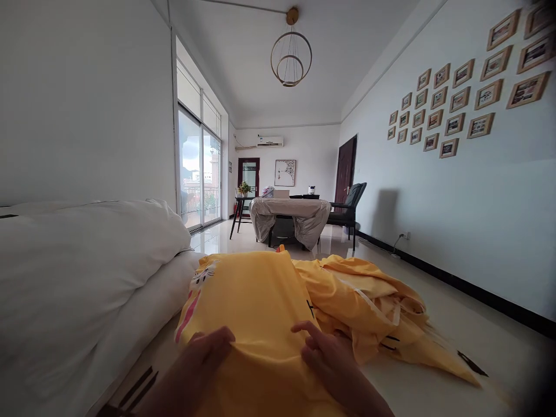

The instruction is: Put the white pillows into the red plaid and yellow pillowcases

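Observation:
Folded yellow cloth (260, 284) lies flat in front of me, with a white cartoon face, whiskers and a pink stripe along its left side. My left hand (208, 350) is closed on the cloth near its lower left, thumb and fingers pinching the fabric. On the lower right, my right hand (325, 347) grips the same cloth with curled fingers, its index finger reaching out over the surface. A crease runs across the cloth between both hands. Beside it on the right lies a crumpled heap of matching yellow fabric (369, 295) with black marks and pale trim.
White bedding (87, 272) is piled high along my left. Farther off stand a table (291, 208) under a grey cover, a black chair (350, 211) and a black stool (240, 214) with a plant. A wall with framed pictures (456, 98) runs along the right.

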Tool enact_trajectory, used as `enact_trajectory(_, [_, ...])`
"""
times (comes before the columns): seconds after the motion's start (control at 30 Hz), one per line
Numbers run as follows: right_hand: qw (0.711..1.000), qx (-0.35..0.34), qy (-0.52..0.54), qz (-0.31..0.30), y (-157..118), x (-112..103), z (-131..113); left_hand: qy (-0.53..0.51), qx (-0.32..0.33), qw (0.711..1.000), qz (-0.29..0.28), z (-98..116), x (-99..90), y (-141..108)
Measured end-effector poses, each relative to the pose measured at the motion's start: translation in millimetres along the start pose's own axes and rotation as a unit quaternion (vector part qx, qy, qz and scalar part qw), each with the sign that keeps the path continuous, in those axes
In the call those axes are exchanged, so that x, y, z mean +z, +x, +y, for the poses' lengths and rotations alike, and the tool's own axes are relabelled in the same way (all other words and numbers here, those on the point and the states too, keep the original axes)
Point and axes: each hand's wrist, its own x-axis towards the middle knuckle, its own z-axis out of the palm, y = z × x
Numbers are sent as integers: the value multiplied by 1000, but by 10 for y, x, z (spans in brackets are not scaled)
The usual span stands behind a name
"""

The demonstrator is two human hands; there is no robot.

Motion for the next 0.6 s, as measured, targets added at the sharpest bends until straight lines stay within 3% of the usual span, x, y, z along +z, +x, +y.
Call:
enact_trajectory(0.1, [996, 29, -75, -28, -68, -151, -50, 66, 25, 992, -103, 12, -72, -123])
enact_trajectory(0.2, [996, 6, -60, -66, -148, -196, -78, 102, 41, 979, -170, -12, -110, -180])
enact_trajectory(0.37, [995, -52, -14, -90, -236, -36, -160, 118, 78, 975, -171, -28, -67, -116])
enact_trajectory(0.5, [977, -77, 48, -192, -243, 4, -240, 126, 116, 976, -132, 127, -52, -72])
enact_trajectory(0.6, [963, -86, 75, -245, -273, -63, -263, 61, 166, 971, -161, 184, -82, -55])
